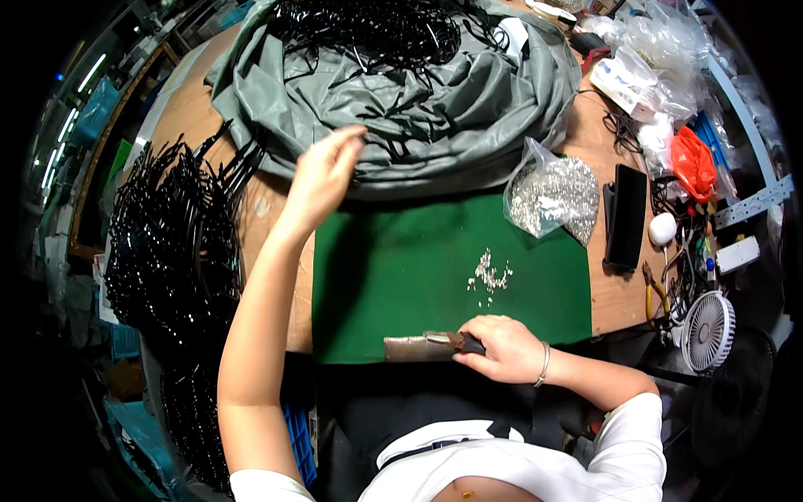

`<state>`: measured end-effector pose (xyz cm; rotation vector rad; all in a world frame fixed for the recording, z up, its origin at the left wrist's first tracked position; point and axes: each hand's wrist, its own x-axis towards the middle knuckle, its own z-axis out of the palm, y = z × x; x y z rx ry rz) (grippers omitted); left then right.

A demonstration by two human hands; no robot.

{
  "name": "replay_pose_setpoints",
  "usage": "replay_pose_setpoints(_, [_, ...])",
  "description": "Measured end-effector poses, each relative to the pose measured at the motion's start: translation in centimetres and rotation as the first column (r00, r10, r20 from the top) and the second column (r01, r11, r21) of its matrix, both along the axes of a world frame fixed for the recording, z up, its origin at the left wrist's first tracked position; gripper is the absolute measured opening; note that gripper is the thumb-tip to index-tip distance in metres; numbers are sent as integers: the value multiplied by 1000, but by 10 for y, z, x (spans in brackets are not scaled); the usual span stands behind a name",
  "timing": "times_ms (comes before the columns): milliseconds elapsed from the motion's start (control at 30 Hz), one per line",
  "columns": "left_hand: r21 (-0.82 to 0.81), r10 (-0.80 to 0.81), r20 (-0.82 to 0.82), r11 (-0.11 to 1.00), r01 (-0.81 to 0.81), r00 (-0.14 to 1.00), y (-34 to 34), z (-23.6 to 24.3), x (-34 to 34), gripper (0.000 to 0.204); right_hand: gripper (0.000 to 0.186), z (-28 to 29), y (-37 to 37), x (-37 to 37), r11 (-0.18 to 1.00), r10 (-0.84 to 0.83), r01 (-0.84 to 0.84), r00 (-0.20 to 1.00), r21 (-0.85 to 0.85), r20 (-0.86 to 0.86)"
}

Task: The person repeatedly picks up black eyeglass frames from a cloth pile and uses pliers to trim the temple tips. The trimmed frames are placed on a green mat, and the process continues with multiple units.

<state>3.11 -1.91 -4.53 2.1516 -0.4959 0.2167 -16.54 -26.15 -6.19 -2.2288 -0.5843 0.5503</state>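
My left hand (324, 171) is raised by the near edge of the grey cloth (251, 92), its fingers drawn together toward the black strips (401, 117) lying there. Whether a thin strip is between those fingers is too small to tell. At the front edge of the green mat (385, 251), my right hand (504, 347) grips a flat metal tool (410, 348) by its dark handle, the broad blade-like end pointing left. Small silvery pieces (488, 276) are scattered on the mat beyond it. A clear plastic bag (535, 197) full of similar pieces rests at the mat's far right corner.
A thick bundle of glossy black strips (171, 243) hangs over the table's left side. More black strips (368, 29) are heaped on the cloth. To the right are a black case (623, 217), yellow-handled pliers (652, 291), a white fan (708, 332) and a red plastic bag (693, 165).
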Motion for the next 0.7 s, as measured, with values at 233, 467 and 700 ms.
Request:
replay_pose_setpoints(233, [11,166,481,981,-195,861,-21,34,-24,23,21,9,-4,-14,998,45,-39,993,-56,105])
replay_pose_setpoints(467, [-732,-278,-328,679,-57,903,-37,88,-133,18,38,8,-16,-15,939,25,124,906,-320,423])
replay_pose_setpoints(700, [-633,-77,-649,607,-481,757,-20,59,-238,57,29,5,-27,-4,961,-111,187,936,-206,335])
